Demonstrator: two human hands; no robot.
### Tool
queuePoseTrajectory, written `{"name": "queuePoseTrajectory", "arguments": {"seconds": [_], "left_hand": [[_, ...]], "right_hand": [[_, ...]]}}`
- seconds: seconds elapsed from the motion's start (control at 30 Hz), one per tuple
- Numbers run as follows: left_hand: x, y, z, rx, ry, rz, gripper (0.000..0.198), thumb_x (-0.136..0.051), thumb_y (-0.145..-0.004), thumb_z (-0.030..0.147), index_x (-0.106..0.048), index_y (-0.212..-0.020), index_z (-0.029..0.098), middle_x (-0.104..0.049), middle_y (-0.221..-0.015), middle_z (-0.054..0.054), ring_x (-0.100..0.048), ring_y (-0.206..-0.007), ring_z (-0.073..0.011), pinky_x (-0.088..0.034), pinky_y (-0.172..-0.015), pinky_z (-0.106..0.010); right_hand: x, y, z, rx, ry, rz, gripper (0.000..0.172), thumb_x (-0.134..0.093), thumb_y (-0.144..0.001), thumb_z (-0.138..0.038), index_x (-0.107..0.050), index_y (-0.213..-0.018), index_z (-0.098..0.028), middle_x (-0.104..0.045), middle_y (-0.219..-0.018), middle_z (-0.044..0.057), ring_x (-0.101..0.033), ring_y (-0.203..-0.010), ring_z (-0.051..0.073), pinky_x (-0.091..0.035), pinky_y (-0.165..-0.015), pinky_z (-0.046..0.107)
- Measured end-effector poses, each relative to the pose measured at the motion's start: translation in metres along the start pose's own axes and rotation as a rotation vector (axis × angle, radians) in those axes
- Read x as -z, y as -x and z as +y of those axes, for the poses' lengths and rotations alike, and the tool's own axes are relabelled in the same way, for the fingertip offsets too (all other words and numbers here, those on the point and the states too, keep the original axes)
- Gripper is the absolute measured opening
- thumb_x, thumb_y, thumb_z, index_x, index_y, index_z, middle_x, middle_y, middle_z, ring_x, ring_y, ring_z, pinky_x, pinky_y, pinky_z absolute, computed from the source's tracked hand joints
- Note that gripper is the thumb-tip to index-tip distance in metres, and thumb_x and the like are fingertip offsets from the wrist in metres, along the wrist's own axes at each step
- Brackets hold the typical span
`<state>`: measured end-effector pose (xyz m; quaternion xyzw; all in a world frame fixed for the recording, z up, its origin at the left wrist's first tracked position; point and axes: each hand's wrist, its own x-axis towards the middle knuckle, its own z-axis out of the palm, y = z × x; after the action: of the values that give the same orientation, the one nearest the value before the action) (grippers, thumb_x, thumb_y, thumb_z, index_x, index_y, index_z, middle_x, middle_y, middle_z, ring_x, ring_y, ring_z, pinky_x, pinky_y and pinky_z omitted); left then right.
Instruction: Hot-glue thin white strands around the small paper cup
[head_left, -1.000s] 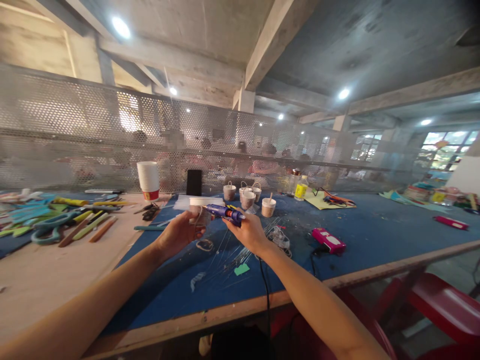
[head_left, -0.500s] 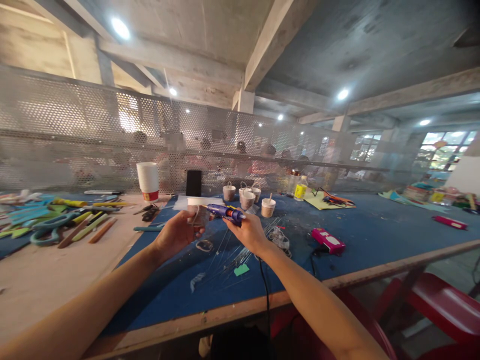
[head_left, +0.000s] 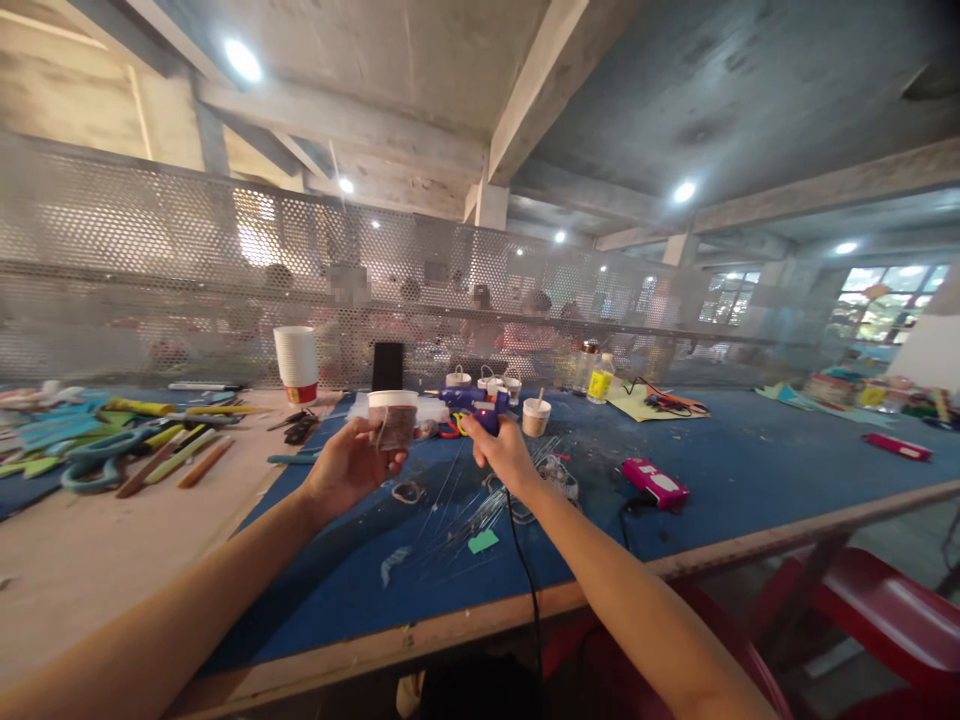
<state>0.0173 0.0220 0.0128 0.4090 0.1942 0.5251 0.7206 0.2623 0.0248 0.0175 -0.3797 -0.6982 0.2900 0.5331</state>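
Observation:
My left hand (head_left: 351, 462) is closed around a paper cup (head_left: 393, 424) wrapped in brown cord, its white rim facing up. My right hand (head_left: 501, 450) grips a blue glue gun (head_left: 472, 400) by its handle, with the nozzle pointing left toward the cup but apart from it. A black cable (head_left: 525, 560) runs down from the glue gun over the table's front edge. Behind the gun stand several wrapped cups (head_left: 511, 388), partly hidden. To its right is a wrapped cup (head_left: 537, 416) with a stick in it.
Thin clear sticks (head_left: 480, 515) and a green scrap (head_left: 483, 541) lie on the blue table mat (head_left: 322, 590). Stacked white cups (head_left: 295, 358) stand at the back left, near scissors (head_left: 105, 455). A pink device (head_left: 654, 484) and a yellow-labelled bottle (head_left: 601, 380) are on the right.
The glue gun has moved away from the cup, and my right hand has turned so its handle shows. The cup in my left hand is now more fully visible.

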Motion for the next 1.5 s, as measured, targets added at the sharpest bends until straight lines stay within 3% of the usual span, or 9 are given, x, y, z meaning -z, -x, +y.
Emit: {"name": "queuePoseTrajectory", "arguments": {"seconds": [0.17, 0.33, 0.43, 0.6, 0.87, 1.0, 1.13, 1.33, 1.5], "left_hand": [[0.0, 0.0, -0.001, -0.005, 0.001, 0.016, 0.037, -0.057, -0.083, 0.023, -0.068, -0.115, 0.008, -0.076, -0.096, -0.02, -0.068, -0.063, -0.0214, -0.055, -0.055, -0.031], [-0.001, -0.001, -0.001, -0.03, -0.01, -0.001, 0.036, -0.057, -0.083, 0.023, -0.069, -0.113, 0.008, -0.076, -0.092, -0.018, -0.067, -0.062, -0.0218, -0.055, -0.055, -0.032], [-0.002, 0.0, -0.001, -0.022, -0.021, 0.007, 0.034, -0.057, -0.083, 0.022, -0.07, -0.112, 0.008, -0.076, -0.091, -0.019, -0.067, -0.062, -0.0217, -0.056, -0.056, -0.032], [-0.001, 0.0, -0.001, -0.021, -0.018, 0.0, 0.036, -0.057, -0.084, 0.023, -0.069, -0.115, 0.009, -0.077, -0.094, -0.018, -0.068, -0.064, -0.0216, -0.057, -0.057, -0.032], [0.004, -0.003, -0.003, 0.005, -0.01, 0.006, 0.038, -0.057, -0.085, 0.024, -0.066, -0.119, 0.009, -0.077, -0.089, -0.016, -0.068, -0.062, -0.0212, -0.057, -0.057, -0.031], [0.002, -0.002, -0.003, 0.006, -0.024, -0.012, 0.035, -0.057, -0.086, 0.024, -0.066, -0.118, 0.01, -0.078, -0.096, -0.016, -0.071, -0.067, -0.0215, -0.058, -0.06, -0.031], [0.002, -0.002, -0.005, -0.017, -0.057, -0.03, 0.037, -0.058, -0.087, 0.023, -0.066, -0.122, 0.012, -0.077, -0.107, -0.016, -0.074, -0.08, -0.0243, -0.06, -0.071, -0.034], [-0.002, -0.002, -0.007, -0.032, -0.095, -0.016, 0.036, -0.06, -0.088, 0.022, -0.068, -0.123, 0.013, -0.076, -0.115, -0.015, -0.073, -0.099, -0.0269, -0.058, -0.086, -0.037], [-0.002, -0.002, -0.009, -0.033, -0.132, -0.029, 0.035, -0.062, -0.089, 0.022, -0.068, -0.124, 0.018, -0.074, -0.122, -0.011, -0.068, -0.112, -0.0268, -0.053, -0.097, -0.039]], "right_hand": [[0.003, -0.012, 0.012, -0.237, -0.444, 0.037, 0.024, -0.064, -0.078, -0.038, -0.047, -0.076, -0.021, -0.049, -0.058, -0.008, -0.045, -0.041, 0.006, -0.034, -0.041, 0.018], [0.007, -0.017, 0.035, -0.461, -0.438, 0.088, 0.025, -0.07, -0.075, -0.038, -0.06, -0.085, -0.018, -0.06, -0.065, -0.004, -0.055, -0.05, 0.009, -0.042, -0.044, 0.018], [0.009, -0.016, 0.045, -0.5, -0.405, 0.079, 0.032, -0.078, -0.069, -0.042, -0.065, -0.084, -0.016, -0.065, -0.065, -0.001, -0.062, -0.056, 0.013, -0.048, -0.05, 0.023], [0.012, -0.015, 0.055, -0.451, -0.177, 0.052, 0.039, -0.085, -0.059, -0.047, -0.069, -0.074, -0.015, -0.068, -0.064, 0.002, -0.06, -0.058, 0.015, -0.047, -0.053, 0.025], [0.013, -0.016, 0.063, -0.395, 0.618, -0.096, 0.052, -0.065, -0.077, -0.064, -0.054, -0.051, -0.02, -0.047, -0.047, -0.004, -0.052, -0.053, 0.014, -0.029, -0.051, 0.023], [0.009, -0.012, 0.062, -0.361, 0.801, -0.093, 0.051, -0.06, -0.082, -0.066, -0.06, -0.058, -0.021, -0.06, -0.058, 0.001, -0.063, -0.066, 0.019, -0.034, -0.057, 0.024], [0.006, -0.01, 0.058, -0.38, 0.88, -0.091, 0.043, -0.063, -0.082, -0.063, -0.066, -0.069, -0.022, -0.071, -0.074, 0.005, -0.069, -0.08, 0.024, -0.039, -0.063, 0.026], [0.004, -0.005, 0.052, -0.375, 0.896, -0.049, 0.035, -0.07, -0.082, -0.054, -0.065, -0.091, -0.02, -0.073, -0.092, 0.008, -0.069, -0.094, 0.026, -0.044, -0.074, 0.03], [-0.006, -0.007, 0.029, 0.003, 0.592, 0.063, 0.022, -0.062, -0.092, -0.041, -0.063, -0.087, -0.02, -0.071, -0.089, 0.004, -0.066, -0.087, 0.019, -0.046, -0.077, 0.028]]}}
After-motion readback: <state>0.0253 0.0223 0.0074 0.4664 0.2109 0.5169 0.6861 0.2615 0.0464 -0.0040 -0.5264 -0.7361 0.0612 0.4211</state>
